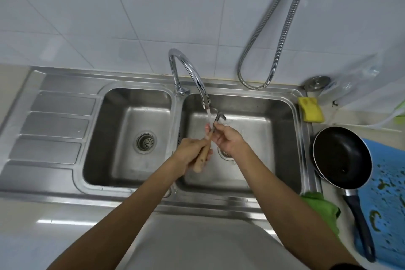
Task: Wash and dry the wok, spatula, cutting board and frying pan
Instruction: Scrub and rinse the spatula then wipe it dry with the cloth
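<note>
Spatula (202, 155), wooden handle, metal blade: held over the right basin (274, 138), at 12 o'clock of its drain, blade end raised into the tap (192, 74) stream so water runs down the metal. Left hand (190, 151) has its fingers wrapped round the handle, and right hand (229, 138) has its fingertips pinched on the metal neck, apparently rubbing it clean. Frying pan (341, 158): at 3 o'clock of the basin, resting partly on a wet blue mat (385, 204), probably parked within reach.

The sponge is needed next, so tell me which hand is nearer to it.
Right. The right hand pinches the spatula near its blade over the right basin, left of the sponge; the left hand grips the wooden handle, farther left.
</note>
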Motion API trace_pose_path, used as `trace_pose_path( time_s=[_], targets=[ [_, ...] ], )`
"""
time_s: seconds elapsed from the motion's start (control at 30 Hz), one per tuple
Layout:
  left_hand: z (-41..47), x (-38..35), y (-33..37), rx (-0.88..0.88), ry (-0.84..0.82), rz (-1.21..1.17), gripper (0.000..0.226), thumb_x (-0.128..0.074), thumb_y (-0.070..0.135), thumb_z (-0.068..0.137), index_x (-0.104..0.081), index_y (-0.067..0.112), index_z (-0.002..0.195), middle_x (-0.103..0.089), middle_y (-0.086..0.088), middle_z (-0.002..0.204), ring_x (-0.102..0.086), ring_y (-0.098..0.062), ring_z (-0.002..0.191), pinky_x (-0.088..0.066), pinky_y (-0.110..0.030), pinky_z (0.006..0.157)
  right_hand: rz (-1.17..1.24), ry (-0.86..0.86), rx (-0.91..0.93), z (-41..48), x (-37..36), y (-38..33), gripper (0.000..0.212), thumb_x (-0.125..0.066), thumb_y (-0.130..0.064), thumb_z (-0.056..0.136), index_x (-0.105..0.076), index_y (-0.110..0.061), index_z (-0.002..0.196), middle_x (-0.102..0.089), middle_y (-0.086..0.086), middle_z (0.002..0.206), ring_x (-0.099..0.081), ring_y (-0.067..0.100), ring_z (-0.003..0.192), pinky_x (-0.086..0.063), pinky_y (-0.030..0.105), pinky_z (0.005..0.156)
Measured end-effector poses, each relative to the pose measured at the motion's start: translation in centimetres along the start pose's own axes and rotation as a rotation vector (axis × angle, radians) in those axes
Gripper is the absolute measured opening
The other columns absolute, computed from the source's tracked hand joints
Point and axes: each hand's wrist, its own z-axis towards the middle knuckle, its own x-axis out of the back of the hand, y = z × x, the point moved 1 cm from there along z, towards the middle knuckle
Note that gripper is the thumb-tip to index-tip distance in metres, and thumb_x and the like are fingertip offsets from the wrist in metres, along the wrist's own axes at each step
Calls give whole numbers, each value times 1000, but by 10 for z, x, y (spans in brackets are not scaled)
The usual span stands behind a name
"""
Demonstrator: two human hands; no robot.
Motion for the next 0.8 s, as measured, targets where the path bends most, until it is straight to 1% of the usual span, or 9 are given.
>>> trace_pose_path(
  time_s=[0.1, 0.17, 0.27, 0.33, 0.4, 0.5, 0.6, 0.67, 0.8],
  targets=[
    [-7, 5, 0, -37, -54, 115, 33, -67, 31, 95, -75, -1, 91, -72, -10, 75, -68, -20, 67, -56, -36, 72, -75, -5, -18, 2, 3, -2, 8, -54, -3, 100, -62, -1, 99, -71, 15, 76, -70, 22, 64, -62, 32, 62],
    [-14, 5, -1, -48, -100, 146, 28, -67, 28, 95, -75, 2, 87, -72, -7, 72, -69, -19, 67, -57, -35, 71, -75, -3, -37, 1, 5, 2, 10, -54, -7, 101, -62, -2, 97, -69, 15, 77, -68, 23, 62, -62, 32, 60],
    [-25, 0, -9, -21, -169, 123, 26, -66, 24, 97, -73, 3, 85, -72, -10, 71, -71, -22, 66, -58, -32, 62, -13, 49, -32, -1, 6, 10, 19, -47, -9, 105, -60, 2, 95, -69, 17, 73, -68, 24, 59, -60, 31, 54],
    [-33, -3, -18, 31, -215, 127, 25, -66, 25, 97, -73, 2, 89, -74, -13, 76, -75, -27, 73, -60, -35, 64, 22, 76, -32, -6, 8, 14, 23, -43, -6, 106, -59, 5, 92, -69, 17, 71, -65, 23, 60, -58, 27, 51],
    [-39, -1, -25, 66, -248, 162, 28, -69, 30, 95, -73, 2, 96, -77, -16, 86, -76, -32, 82, -61, -38, 68, -3, 88, -38, -12, 11, 19, 24, -42, -5, 106, -60, 3, 92, -67, 16, 76, -59, 21, 65, -53, 23, 46],
    [-34, 13, -20, 36, -146, 181, 35, -73, 37, 91, -73, 3, 99, -77, -15, 93, -76, -31, 83, -61, -38, 69, -39, 94, -56, -20, 19, 24, 25, -42, -3, 105, -62, 2, 91, -66, 13, 77, -58, 16, 60, -49, 20, 46],
    [-11, 31, 6, -47, 40, -2, 30, -69, 25, 95, -68, -4, 103, -74, -18, 95, -74, -26, 73, -62, -35, 65, -104, 65, -77, -28, 30, 27, 24, -42, -3, 104, -61, 2, 90, -63, 11, 78, -57, 13, 55, -47, 17, 45],
    [7, 41, 31, -116, 138, -90, 31, -67, 20, 97, -64, -8, 110, -71, -19, 95, -72, -27, 74, -61, -34, 65, -176, 52, -83, -33, 37, 28, 20, -45, -3, 103, -61, 2, 92, -63, 11, 80, -57, 13, 57, -47, 18, 47],
    [34, 49, 76, -179, 214, -151, 32, -63, 20, 99, -59, -6, 116, -70, -18, 95, -72, -28, 79, -60, -33, 69, -279, 63, -80, -39, 47, 29, 16, -48, -2, 101, -63, 2, 98, -66, 12, 83, -57, 15, 63, -44, 20, 50]
  ],
)
